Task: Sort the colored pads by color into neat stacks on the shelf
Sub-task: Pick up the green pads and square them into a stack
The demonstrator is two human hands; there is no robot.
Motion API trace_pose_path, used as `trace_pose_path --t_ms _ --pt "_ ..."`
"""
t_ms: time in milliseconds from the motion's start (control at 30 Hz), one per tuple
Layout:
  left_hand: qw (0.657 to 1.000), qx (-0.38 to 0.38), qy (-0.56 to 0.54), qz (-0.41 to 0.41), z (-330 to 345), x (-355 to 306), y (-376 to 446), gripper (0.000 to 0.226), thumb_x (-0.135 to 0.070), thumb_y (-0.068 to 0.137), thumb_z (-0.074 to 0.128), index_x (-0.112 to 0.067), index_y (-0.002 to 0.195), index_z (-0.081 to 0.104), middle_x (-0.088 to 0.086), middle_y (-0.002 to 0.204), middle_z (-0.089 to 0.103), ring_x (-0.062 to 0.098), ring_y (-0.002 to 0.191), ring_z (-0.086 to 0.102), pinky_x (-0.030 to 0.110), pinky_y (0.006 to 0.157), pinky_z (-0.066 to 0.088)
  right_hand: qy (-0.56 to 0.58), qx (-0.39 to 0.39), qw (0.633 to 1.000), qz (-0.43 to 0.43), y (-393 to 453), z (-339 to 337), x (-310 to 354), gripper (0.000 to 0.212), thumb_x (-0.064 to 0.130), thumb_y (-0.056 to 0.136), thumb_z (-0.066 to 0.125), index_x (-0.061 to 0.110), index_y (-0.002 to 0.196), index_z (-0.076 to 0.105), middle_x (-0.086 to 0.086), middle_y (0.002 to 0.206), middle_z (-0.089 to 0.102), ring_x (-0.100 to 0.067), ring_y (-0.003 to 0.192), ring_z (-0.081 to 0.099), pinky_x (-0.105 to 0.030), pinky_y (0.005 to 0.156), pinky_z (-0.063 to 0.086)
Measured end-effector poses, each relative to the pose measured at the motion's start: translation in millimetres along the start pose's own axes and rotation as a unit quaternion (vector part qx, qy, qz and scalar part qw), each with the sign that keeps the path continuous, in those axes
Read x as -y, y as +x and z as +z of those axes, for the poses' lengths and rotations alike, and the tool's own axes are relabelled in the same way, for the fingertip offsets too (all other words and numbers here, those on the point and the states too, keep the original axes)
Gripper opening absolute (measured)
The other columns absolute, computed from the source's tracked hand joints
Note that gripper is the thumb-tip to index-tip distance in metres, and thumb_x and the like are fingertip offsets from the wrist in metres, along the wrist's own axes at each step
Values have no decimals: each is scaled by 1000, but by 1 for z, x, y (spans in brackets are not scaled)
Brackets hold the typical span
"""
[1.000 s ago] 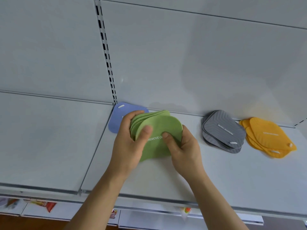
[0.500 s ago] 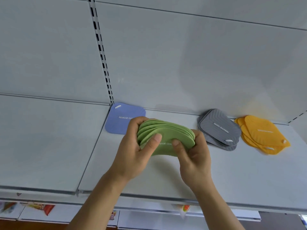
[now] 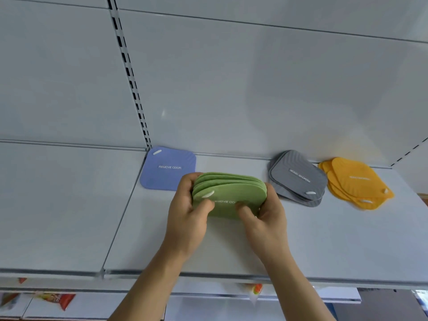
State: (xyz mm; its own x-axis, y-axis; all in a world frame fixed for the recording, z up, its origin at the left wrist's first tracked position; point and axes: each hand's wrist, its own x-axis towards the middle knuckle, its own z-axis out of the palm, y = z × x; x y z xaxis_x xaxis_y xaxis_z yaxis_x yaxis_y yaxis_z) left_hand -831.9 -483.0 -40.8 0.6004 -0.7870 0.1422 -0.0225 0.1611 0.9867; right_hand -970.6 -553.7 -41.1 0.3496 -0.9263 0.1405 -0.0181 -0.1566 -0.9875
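Several green pads (image 3: 228, 193) are bunched upright on edge above the white shelf (image 3: 312, 246), fanned slightly. My left hand (image 3: 185, 218) grips their left end and my right hand (image 3: 266, 218) grips their right end, thumbs on the front pad. A blue pad (image 3: 168, 169) lies flat at the back left, just behind my left hand. A grey stack (image 3: 298, 179) sits to the right, loosely fanned. An orange stack (image 3: 356, 184) lies further right, also fanned.
The shelf's back wall (image 3: 254, 89) rises right behind the pads, with a slotted upright (image 3: 129, 75) at the left. The shelf's front edge (image 3: 208, 274) runs below my wrists. Packaged goods (image 3: 55, 300) show on a lower shelf.
Both hands have carried the green pads right and tipped them more on edge, squeezing them together. The blue pad, partly covered earlier, now shows fully.
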Motion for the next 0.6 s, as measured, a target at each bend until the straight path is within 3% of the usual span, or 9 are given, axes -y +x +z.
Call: trace_pose_path --t_ms 67,167,400,500,600 --pt "1000 11 8 -20 -1 3 -3 31 -11 80 55 -23 107 66 -5 97 74 11 92 66 24 82 51 16 -14 1000 17 0 0 -3 41 -10 81 61 25 102 65 6 88 73 -11 80 65 -27 73 53" --pt "1000 11 -2 -19 3 1 -5 28 -11 83 54 -20 108 65 -6 99 75 10 96 67 19 83 51 30 -33 999 18 -2 6 -3 40 1 77 60 24 109 63 5 95 74 -15 89 69 -29 78 54" --pt "999 21 8 -27 2 1 -5 26 -13 87 54 -19 112 60 -8 105 74 8 103 68 17 86 50 -3 -29 999 31 -3 9 -4 28 11 79 57 21 104 63 7 90 72 -8 81 65 -23 72 53" --pt "999 6 0 -32 1 2 -4 26 -14 88 55 -19 113 57 -2 109 73 14 106 67 26 90 51 -16 -38 999 11 -6 11 -2 24 10 80 57 20 102 60 14 85 69 -4 78 63 -18 70 50" --pt "1000 3 17 -26 -4 2 -4 21 -16 88 56 -21 109 59 -2 104 73 14 100 67 26 87 52 -46 -29 999 0 -4 8 -3 25 -1 88 61 19 102 58 19 82 68 1 73 60 -15 67 48"
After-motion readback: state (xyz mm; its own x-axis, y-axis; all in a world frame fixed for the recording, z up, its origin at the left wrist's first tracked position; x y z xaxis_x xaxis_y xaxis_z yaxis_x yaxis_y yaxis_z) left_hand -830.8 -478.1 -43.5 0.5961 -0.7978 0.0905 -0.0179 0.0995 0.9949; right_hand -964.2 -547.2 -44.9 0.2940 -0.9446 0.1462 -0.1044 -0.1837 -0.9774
